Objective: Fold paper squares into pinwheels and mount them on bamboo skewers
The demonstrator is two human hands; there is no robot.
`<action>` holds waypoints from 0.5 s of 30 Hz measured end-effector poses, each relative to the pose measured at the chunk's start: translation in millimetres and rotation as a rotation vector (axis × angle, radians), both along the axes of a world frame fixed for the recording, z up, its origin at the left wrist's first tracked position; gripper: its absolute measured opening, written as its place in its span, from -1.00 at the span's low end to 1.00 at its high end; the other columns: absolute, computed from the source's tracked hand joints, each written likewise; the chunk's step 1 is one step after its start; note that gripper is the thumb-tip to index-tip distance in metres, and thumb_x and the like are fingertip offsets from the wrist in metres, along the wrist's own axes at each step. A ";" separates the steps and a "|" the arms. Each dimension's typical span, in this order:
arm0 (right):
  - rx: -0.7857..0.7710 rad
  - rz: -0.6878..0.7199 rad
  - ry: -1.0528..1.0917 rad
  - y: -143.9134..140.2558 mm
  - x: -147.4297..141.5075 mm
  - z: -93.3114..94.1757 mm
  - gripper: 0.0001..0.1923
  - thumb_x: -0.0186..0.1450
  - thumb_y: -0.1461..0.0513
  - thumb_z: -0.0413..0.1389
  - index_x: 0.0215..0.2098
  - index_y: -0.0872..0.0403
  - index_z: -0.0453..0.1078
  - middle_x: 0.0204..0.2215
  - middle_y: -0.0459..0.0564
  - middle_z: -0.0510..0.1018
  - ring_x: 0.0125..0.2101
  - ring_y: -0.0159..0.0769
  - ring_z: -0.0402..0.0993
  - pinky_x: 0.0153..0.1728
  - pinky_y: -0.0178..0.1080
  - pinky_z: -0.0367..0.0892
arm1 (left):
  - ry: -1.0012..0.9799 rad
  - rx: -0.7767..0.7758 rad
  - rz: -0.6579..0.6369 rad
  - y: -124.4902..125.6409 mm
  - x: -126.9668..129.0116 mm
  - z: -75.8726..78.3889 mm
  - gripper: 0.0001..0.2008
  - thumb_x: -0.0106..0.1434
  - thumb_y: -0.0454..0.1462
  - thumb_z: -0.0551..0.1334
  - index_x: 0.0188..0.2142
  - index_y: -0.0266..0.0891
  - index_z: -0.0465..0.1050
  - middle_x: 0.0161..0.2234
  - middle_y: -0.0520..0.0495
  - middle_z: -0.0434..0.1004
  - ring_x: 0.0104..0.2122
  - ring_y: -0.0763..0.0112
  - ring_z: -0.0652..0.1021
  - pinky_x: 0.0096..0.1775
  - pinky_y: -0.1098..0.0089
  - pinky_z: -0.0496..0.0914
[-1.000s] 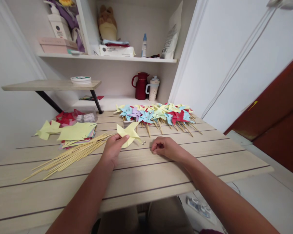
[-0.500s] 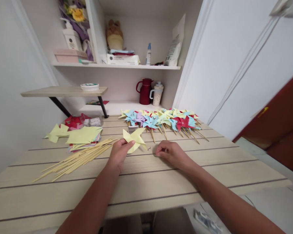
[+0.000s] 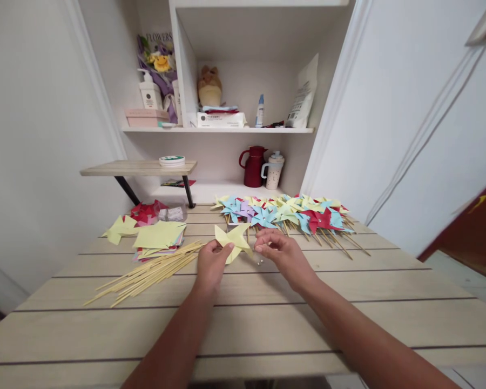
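**A:** Your left hand [image 3: 210, 263] is pinching the yellow paper pinwheel [image 3: 234, 241] by its near-left blade, thumb on top, holding it just above the table [image 3: 267, 319]. Your right hand [image 3: 281, 253] has its fingertips drawn together at the pinwheel's right edge. Whether something small sits between them I cannot tell; it is too fine to see.

**B:** So where is the risk?

**A:** First, your grip. You hold one blade only, so the folded points near the centre are free. If your right hand pushes sideways, I'd expect the folds to spring open or the paper to crease.

**B:** And those little bright specks by your right hand?

**A:** The small pins [image 3: 260, 262] lie loose on the table, just near of your right fingers. A brush of your wrist could send them rolling into a groove between the slats or off the near edge.

**B:** Anything else close by?

**A:** The bundle of wooden sticks [image 3: 149, 273] lies to the left of your left hand, ends fanned out. Swing your left forearm that way and you could scatter them. On the far side, the heap of finished pinwheels [image 3: 283, 213] is near your right knuckles; reaching forward carelessly could snag a blade and drag several along. The stack of paper squares [image 3: 157, 237] sits far left, well apart from both hands.
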State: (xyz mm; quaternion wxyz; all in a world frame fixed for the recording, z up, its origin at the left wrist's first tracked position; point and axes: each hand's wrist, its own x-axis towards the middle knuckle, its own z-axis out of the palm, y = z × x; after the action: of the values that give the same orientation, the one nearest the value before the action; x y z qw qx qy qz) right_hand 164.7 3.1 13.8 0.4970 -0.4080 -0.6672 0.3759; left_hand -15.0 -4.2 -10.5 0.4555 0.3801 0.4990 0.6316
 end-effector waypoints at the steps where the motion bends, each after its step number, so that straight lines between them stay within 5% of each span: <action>1: 0.008 -0.015 0.007 0.5 -0.8 -0.7 -0.84 0.14 0.11 0.26 -0.46 0.03 0.50 -0.11 0.04 0.48 0.00 -0.10 0.35 0.01 -0.12 0.23 | -0.004 0.009 -0.001 0.3 0.3 -0.2 -0.74 -0.05 -0.21 0.43 -0.34 -0.28 0.58 -0.36 -0.10 0.65 -0.37 0.30 0.58 -0.25 0.35 0.39; 7: 0.011 -0.027 0.026 -1.2 -0.5 -1.6 -0.86 0.14 0.11 0.28 -0.44 0.01 0.54 0.06 0.03 0.38 0.14 -0.08 0.25 0.20 -0.07 0.05 | 0.124 0.118 -0.017 3.2 1.9 -3.7 -0.76 0.01 -0.19 0.40 -0.31 -0.23 0.56 -0.32 -0.09 0.60 -0.33 0.30 0.54 -0.26 0.36 0.36; 15: 0.051 0.037 0.044 -8.2 -4.5 -4.8 -0.93 0.15 0.19 0.27 -0.46 0.00 0.51 -0.07 0.00 0.54 0.04 -0.12 0.38 0.14 -0.10 0.15 | 0.404 0.323 -0.022 -2.0 7.8 6.6 -0.92 0.07 -0.26 0.35 -0.42 -0.21 0.58 -0.41 -0.01 0.42 -0.39 0.38 0.44 -0.31 0.42 0.32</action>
State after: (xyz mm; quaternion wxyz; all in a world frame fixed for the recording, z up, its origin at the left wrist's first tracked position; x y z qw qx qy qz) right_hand 160.2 -5.2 9.0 0.5145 -0.3745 -0.6730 0.3769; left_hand -7.2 -6.2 -3.9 0.2868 0.5719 0.4684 0.6093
